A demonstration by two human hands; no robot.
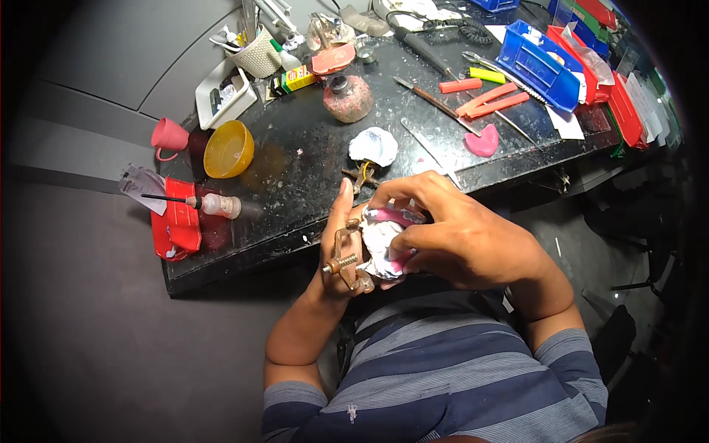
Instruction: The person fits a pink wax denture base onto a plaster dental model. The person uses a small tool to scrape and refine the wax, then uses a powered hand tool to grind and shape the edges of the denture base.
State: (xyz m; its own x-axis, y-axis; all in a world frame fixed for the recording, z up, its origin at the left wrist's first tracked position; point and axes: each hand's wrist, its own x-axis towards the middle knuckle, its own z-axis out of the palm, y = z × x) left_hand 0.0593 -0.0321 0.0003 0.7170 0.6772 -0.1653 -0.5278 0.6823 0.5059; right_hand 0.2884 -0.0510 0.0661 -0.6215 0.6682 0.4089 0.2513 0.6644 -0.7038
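A white, rough-surfaced plaster cast (381,238) is held between the left hand (330,244) and the right hand (458,229), just off the near edge of the bench. Pink material (390,215) is seen along its far side and again at its near side, partly covered by the right hand's fingers. At the cast's left, a brass-coloured hinged frame (341,263) is shown, fitted with a coiled spring.

the bare right hand (467,238) hides part of the white plaster cast with pink rims (380,239), which itself covers much of the left hand (330,251). the top edge cuts off a blue plastic bin (496,4); the white rectangular plastic tray (235,111) holds contents too small to tell.
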